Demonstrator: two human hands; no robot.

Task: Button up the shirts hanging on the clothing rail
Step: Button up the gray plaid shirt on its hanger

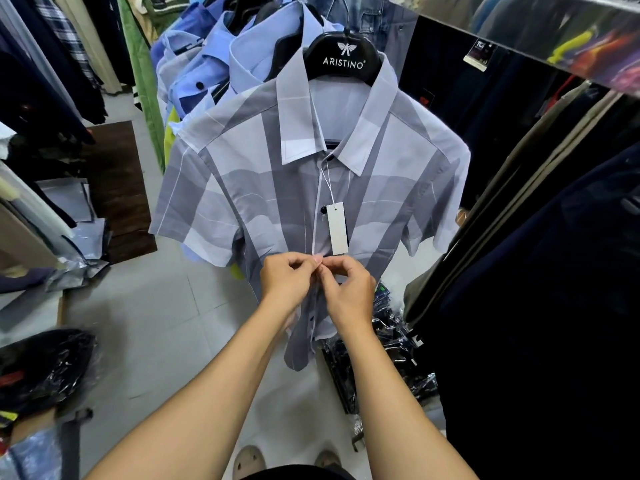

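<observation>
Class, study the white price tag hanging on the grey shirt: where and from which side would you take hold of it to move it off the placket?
Pinch the white tag at its free lower end, coming from the right. It hangs flat on a thin string just right of the black button, above both hands, so its right edge is unobstructed.

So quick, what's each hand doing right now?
Left hand: pinching the front edge of the grey shirt, just below the paper tag.
Right hand: pinching the same front edge from the other side.
</observation>
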